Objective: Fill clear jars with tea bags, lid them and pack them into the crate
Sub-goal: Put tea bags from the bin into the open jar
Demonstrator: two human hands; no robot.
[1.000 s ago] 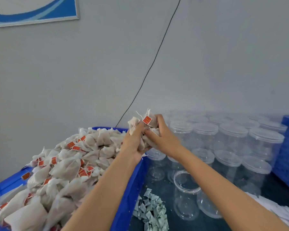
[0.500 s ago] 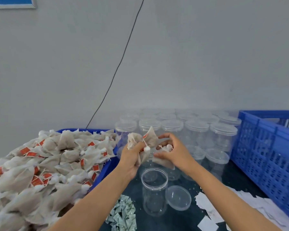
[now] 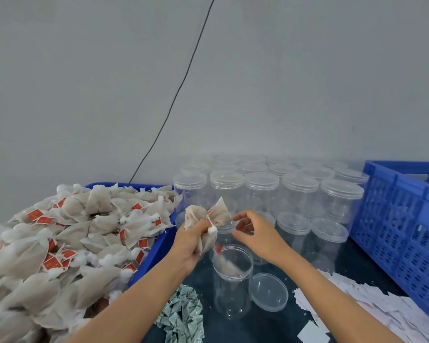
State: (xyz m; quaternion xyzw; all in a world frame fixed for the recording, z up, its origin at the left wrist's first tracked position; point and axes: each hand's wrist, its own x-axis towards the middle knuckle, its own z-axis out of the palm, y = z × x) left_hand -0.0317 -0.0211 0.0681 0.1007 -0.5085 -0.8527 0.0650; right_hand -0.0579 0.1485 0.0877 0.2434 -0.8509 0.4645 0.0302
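From the head view we see our left hand [image 3: 191, 246] just left of centre, its fingers curled round a bunch of tea bags [image 3: 209, 216] with white knotted ends and a red tag showing. Our right hand [image 3: 254, 232] hangs just right of the bunch, fingers loosely bent and spread, gripping nothing.

Directly below both hands an open jar [image 3: 232, 280] stands upright on the dark bench [image 3: 258, 328]. A blurred tea bag with a red tag [image 3: 224, 262] shows inside its upper part. The jar's loose lid [image 3: 268, 292] lies just beside it on the right; whether they touch we cannot tell.

Behind the hands, across the middle of the frame, stand rows of lidded empty jars [image 3: 300, 194]. At the right edge is the blue crate [image 3: 401, 224] with slotted walls. Filling the lower left is a blue tub [image 3: 156, 253] heaped with tea bags [image 3: 67, 243], many with red tags.

Low in the frame, between our forearms, lies a small heap of green-printed white packets [image 3: 181, 313]. White paper slips [image 3: 372, 308] are scattered at lower right. A thin black cable [image 3: 176, 95] runs down the grey wall [image 3: 307, 70] to the tub's far corner.
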